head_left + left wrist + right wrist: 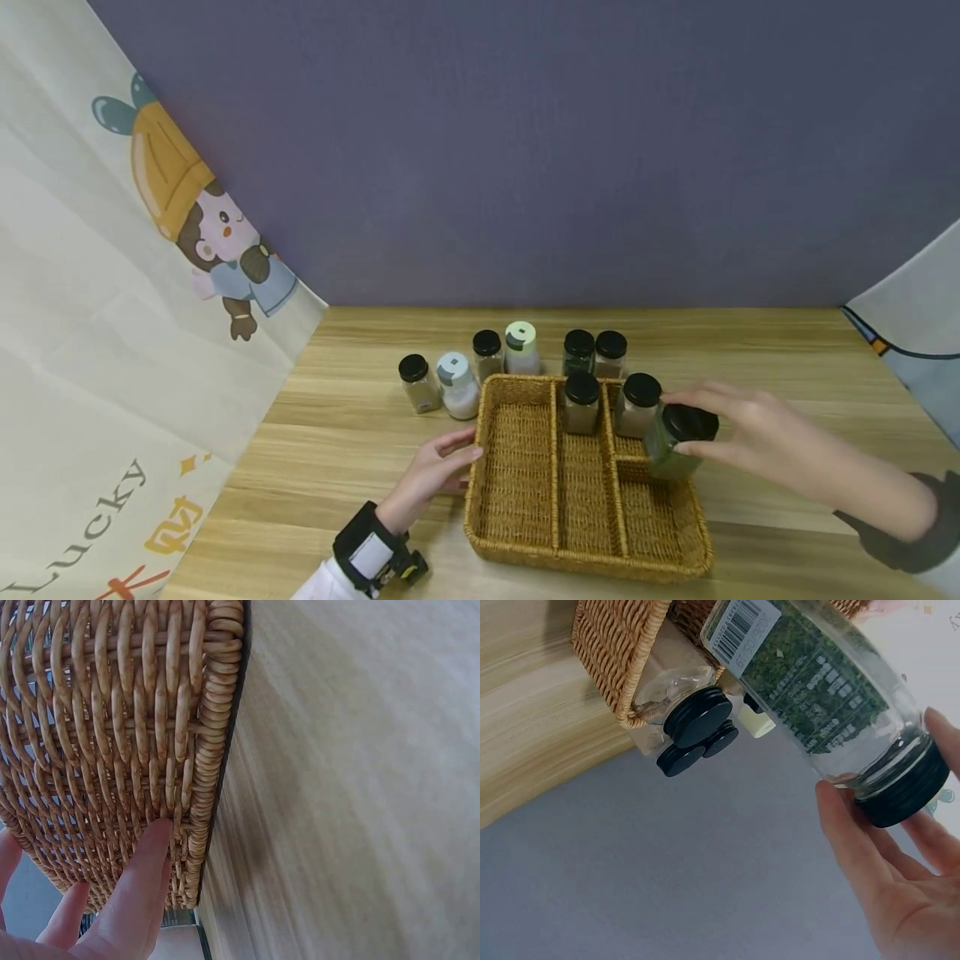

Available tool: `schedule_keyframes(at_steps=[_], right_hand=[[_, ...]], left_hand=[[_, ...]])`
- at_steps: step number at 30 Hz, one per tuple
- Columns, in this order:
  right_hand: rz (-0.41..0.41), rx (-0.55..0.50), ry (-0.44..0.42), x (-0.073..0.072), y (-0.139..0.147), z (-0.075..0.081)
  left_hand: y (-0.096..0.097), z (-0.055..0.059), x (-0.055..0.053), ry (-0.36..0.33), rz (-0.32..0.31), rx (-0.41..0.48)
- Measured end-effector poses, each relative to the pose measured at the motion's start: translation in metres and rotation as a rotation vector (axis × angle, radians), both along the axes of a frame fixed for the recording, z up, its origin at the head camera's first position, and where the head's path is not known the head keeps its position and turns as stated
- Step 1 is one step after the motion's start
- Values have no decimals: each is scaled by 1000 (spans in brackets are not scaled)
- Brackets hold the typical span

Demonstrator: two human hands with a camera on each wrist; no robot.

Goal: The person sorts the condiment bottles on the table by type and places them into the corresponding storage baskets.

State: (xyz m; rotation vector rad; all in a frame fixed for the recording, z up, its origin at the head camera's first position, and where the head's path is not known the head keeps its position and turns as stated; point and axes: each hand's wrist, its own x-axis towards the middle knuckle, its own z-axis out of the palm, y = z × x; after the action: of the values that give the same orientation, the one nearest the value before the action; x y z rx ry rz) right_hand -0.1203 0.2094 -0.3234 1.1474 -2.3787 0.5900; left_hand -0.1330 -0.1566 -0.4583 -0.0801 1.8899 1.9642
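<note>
My right hand point(750, 421) pinches a spice jar of green dried herbs point(810, 682) at its black lid, between thumb and fingers. In the head view this jar hangs tilted over the right side of a divided wicker basket point(555, 500). My left hand point(435, 471) touches the outside of the basket's left wall; its fingertips point(154, 832) lie on the weave in the left wrist view. Inside the basket, one black-lidded jar point(581, 404) stands at the back of the middle section. Another black-lidded jar point(640, 406) stands in the back right compartment, beside the held jar.
Behind the basket stand two black-lidded jars point(578, 352). At the back left are a white-capped shaker point(458, 387), a yellow-green-capped shaker point(522, 350) and two more black-lidded jars point(420, 385). A grey-blue panel point(525, 167) closes the table's back edge.
</note>
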Motion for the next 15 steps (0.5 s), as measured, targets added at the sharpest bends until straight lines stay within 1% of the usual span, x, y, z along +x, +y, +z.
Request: schedule_keyframes(at_steps=[2, 6, 7, 8, 10, 13, 15], right_hand=[[4, -1, 2, 0, -1, -2], [-4, 13, -23, 3, -2, -4], [-6, 18, -25, 4, -3, -4], [-10, 24, -28, 5, -3, -5], [-2, 26, -30, 6, -5, -6], [-14, 35, -35, 9, -7, -6], [-19, 39, -43, 10, -9, -6]], left_hand=[[0, -1, 0, 11, -5, -6], [-1, -5, -3, -11, -8, -37], [-1, -5, -4, 1, -13, -42], [-1, -5, -4, -4, -13, -44], [-1, -5, -4, -2, -11, -34], [0, -2, -2, 7, -8, -9], [0, -1, -1, -5, -2, 1]])
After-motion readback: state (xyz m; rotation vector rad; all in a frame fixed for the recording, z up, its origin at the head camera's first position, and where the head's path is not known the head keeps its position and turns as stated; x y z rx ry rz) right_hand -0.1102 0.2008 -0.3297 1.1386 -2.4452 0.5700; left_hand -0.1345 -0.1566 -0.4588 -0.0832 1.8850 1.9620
